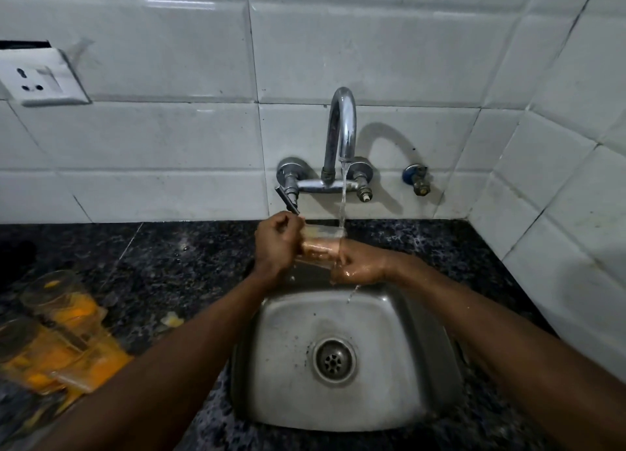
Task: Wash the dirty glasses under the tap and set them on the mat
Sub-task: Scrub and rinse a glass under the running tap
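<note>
1. The white tiled wall (pixel 169 139) fills the far side and bends round on the right.
2. The dark speckled countertop (pixel 169 264) runs along it, left to right.
3. The steel sink (pixel 277 366) is set into the countertop in front of you, with its drain (pixel 334 357) in the middle of the basin.
4. The orange mat (pixel 105 366) lies on the countertop at the near left, well apart from the sink.
5. Your left hand (pixel 276 244) is over the far edge of the sink, fingers curled tight against the left end of the glass (pixel 320 244).
6. Your right hand (pixel 359 264), wet, wraps round the right end of the glass from below.
7. The tap (pixel 342 125) arches out from the wall, and its stream lands on the right end of the glass and runs off your right hand.
8. The glass lies roughly on its side between your two hands, directly under the spout and above the sink's far rim.
9. Several other glasses (pixel 54 298) sit on the mat, too blurred to tell how they rest.
10. A wall socket (pixel 44 78) sits at the far left.
11. A small valve (pixel 418 179) sits right of the tap.
12. A pale scrap (pixel 171 320) lies on the countertop between mat and sink.
</note>
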Demonstrator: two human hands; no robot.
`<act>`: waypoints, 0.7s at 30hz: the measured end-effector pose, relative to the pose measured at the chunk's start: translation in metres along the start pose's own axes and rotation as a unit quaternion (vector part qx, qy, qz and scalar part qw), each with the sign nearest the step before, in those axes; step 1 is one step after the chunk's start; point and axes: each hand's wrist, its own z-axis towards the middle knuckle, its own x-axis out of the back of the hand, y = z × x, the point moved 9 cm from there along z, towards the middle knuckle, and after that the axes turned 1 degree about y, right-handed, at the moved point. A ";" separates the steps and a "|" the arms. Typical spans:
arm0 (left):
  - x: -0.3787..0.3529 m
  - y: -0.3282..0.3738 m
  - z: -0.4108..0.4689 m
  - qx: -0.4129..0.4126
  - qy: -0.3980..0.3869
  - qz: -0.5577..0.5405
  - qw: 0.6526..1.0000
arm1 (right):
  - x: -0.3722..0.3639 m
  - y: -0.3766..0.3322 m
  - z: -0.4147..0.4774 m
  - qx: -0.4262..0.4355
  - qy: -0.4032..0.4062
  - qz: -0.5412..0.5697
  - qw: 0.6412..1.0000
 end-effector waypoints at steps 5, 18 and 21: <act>-0.011 -0.016 0.002 0.110 -0.072 0.045 0.990 | -0.006 0.002 -0.003 -0.002 -0.021 0.015 1.000; -0.006 0.017 0.005 -0.065 -0.069 0.047 0.994 | 0.003 0.003 -0.001 -0.002 0.021 0.173 0.985; -0.004 0.009 0.009 -0.039 -0.035 0.079 0.995 | 0.001 -0.006 -0.002 0.018 0.048 0.167 0.985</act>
